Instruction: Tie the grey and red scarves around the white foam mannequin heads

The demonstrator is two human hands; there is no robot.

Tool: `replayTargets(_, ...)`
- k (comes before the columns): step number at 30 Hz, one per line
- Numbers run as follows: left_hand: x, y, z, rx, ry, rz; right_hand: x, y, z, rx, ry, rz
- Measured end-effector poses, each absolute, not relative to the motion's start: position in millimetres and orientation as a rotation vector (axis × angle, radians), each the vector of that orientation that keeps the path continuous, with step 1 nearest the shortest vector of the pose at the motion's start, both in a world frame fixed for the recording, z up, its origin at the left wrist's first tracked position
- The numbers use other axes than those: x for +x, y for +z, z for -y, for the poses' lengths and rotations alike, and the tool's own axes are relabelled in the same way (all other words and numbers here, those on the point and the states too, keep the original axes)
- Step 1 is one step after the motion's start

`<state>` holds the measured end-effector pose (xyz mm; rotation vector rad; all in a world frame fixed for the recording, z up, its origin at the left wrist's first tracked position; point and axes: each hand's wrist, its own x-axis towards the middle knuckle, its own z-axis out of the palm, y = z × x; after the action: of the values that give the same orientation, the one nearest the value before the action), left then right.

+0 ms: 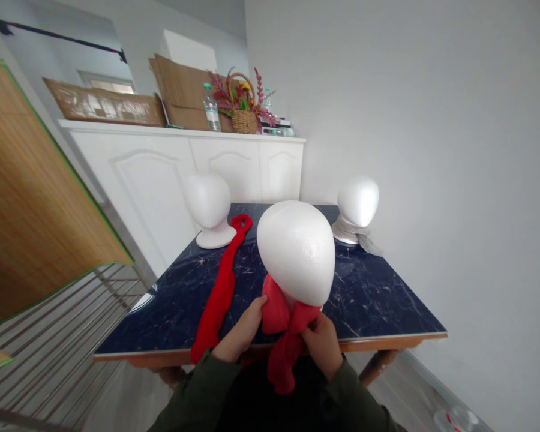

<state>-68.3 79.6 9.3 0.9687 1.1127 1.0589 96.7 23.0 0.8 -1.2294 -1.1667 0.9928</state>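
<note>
A white foam mannequin head [297, 249] stands at the table's near edge. Around its neck lies a coral-red scarf [276, 306], crossed at the front, with an end hanging below the tabletop. My left hand [248, 321] is closed on the scarf at the left side of the neck. On the right side, my right hand [321, 342] pinches the scarf just beneath the head; some of its fingers are hidden. To the left, a bright red scarf [222, 288] with a loop at its far end stretches across the table.
A bare mannequin head [208, 201] stands back left; another head [358, 201] at back right wears a grey scarf [366, 239]. Behind the dark blue marbled table [364, 294] is a white cabinet [153, 165]. A metal rack [81, 336] stands left, a wall right.
</note>
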Motion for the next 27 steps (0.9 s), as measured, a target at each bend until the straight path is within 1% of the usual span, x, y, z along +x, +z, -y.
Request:
replayTargets(3, -67, 14, -78, 1.020, 1.041, -1.170, 86, 3, -20, -1.025, 1.292, 0.928)
replayTargets(6, -67, 23, -73, 1.258, 0.978, -1.135, 79, 3, -16, -0.854, 1.446, 0.696)
replayTargets(8, -67, 27, -70, 1.377, 0.903, -1.044, 78, 1, -16, -0.837, 1.459, 0.633)
replayTargets(10, -68, 30, -69, 1.370, 0.903, -0.979, 79, -2, -19, -0.941, 1.400, 0.702)
replayTargets(13, -72, 31, -70, 1.299, 0.938, -0.932, 80, -4, -26, -1.142, 1.193, 0.960)
replayTargets(16, -76, 35, -70, 1.417, 0.783, -0.836, 76, 1, -33, -1.252, 1.004, 1.093)
replayTargets(18, -74, 42, -69, 1.555, 0.723, -0.794, 71, 6, -35, -1.210, 0.979, 1.097)
replayTargets(20, -70, 49, -66, 1.690, 0.768, -0.814, 67, 9, -35, -1.101, 1.032, 1.064)
replayTargets(23, -64, 57, -66, 1.878, 0.838, -0.898, 64, 11, -32, -0.953, 1.222, 0.969)
replayTargets(25, -63, 57, -67, 1.987, 0.787, -0.970, 66, 10, -29, -0.888, 1.369, 0.893)
replayTargets(27, -62, 53, -70, 2.097, 0.682, -1.068, 69, 9, -25, -0.886, 1.429, 0.911)
